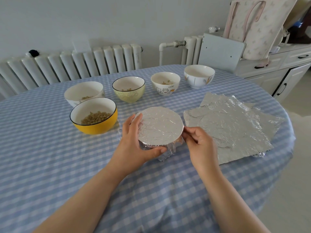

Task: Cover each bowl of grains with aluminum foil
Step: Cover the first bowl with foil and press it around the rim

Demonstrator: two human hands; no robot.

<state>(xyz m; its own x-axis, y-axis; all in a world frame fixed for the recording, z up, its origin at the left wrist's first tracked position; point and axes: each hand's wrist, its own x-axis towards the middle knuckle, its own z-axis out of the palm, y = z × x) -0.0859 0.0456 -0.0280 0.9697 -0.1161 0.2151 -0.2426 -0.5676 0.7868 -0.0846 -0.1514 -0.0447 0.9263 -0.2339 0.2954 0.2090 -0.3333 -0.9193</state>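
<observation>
— What are we working on here?

— We have a round table (50,165) under a blue-and-white checked cloth, with white radiators (75,64) along the wall past its far edge and a grey cabinet (277,69) beyond its right edge, a patterned tote bag (257,27) propped on top.

— And our bowls?

— Near the table's middle we hold the foil-covered bowl (161,125). Our left hand (134,142) curls round its left side, thumb on the near rim; our right hand (200,145) pinches the foil at its right rim. Left of it sits the yellow bowl (96,126) of grains. Along the far edge we see a white bowl (84,93), a pale green bowl (128,91) and a cat-print bowl (165,84), each with a few grains, then a leaf-print bowl (199,76) whose contents we cannot make out.

— Our spare foil?

— Loose foil sheets (235,125) lie stacked by the right edge.
</observation>
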